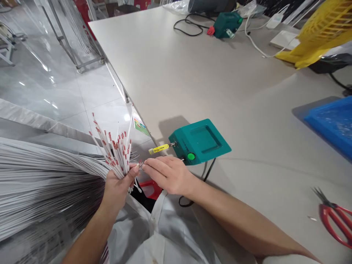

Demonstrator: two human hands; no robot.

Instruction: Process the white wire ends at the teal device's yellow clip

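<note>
A bundle of white wires (121, 167) with reddish, copper-looking tips is gripped in my left hand (115, 190), the ends fanning upward. My right hand (173, 176) is closed just beside it, fingertips pinching a bare wire end close to my left thumb. Right behind the right hand, at the table edge, sits a green box-shaped device (207, 141) with a round green button. A yellow piece (159, 149) sticks out from its front. More long white wires (55, 161) run off to the left. My right thumb is mostly hidden.
Red-handled scissors (334, 216) lie at the lower right of the table (192, 73). A blue tray (332, 119) stands at the right edge. Farther back are a second green device (227, 24), cords and a yellow fan (324, 31). A metal rack (64, 40) stands on the floor.
</note>
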